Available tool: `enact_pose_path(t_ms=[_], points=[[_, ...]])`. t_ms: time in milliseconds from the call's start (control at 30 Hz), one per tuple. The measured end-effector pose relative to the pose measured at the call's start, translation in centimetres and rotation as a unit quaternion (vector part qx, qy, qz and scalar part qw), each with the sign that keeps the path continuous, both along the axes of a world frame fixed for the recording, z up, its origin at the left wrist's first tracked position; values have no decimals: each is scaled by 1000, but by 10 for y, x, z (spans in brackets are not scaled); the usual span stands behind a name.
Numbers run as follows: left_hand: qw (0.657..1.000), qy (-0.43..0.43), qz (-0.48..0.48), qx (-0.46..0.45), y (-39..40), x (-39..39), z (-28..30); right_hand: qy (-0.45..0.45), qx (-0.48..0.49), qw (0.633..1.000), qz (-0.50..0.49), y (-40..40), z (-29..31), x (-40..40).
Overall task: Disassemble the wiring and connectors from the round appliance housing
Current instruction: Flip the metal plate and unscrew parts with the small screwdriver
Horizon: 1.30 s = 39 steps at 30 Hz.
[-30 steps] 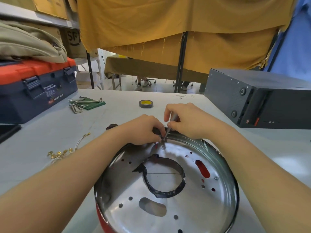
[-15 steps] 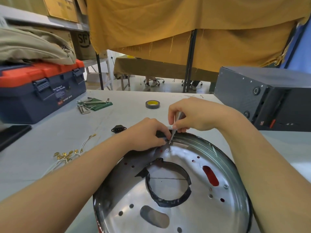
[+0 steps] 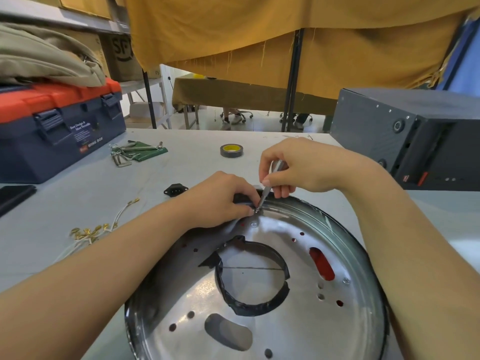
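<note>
Head view: both hands' fingers grip, right hand (image 3: 301, 167) a screwdriver (image 3: 270, 183), left hand (image 3: 220, 201) the housing (image 3: 363, 255), on a grey table (image 3: 181, 165).

The left hand (image 3: 220, 201) hides the black part it grips; the housing (image 3: 298, 320) runs off the bottom edge.

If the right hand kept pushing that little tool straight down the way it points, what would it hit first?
Most likely the small screw at the far inner rim of the round housing. The right hand aims the screwdriver down-left; its tip sits there, beside the left hand fingertips. Actual contact is hard to confirm.
</note>
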<state>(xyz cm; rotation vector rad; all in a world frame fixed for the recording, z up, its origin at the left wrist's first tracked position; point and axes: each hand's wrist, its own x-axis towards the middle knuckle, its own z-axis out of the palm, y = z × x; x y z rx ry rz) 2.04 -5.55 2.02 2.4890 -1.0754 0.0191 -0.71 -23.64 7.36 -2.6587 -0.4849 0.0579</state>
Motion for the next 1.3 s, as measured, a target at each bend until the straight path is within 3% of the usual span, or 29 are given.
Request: enact_pose_path(t_ms=[367, 1300], points=[[999, -37, 2, 7, -6, -1, -2, 2, -5, 1000, 1, 2, 2, -3], [1000, -6, -17, 9, -4, -3, 4, -33, -5, 999, 9, 1, 8, -7]])
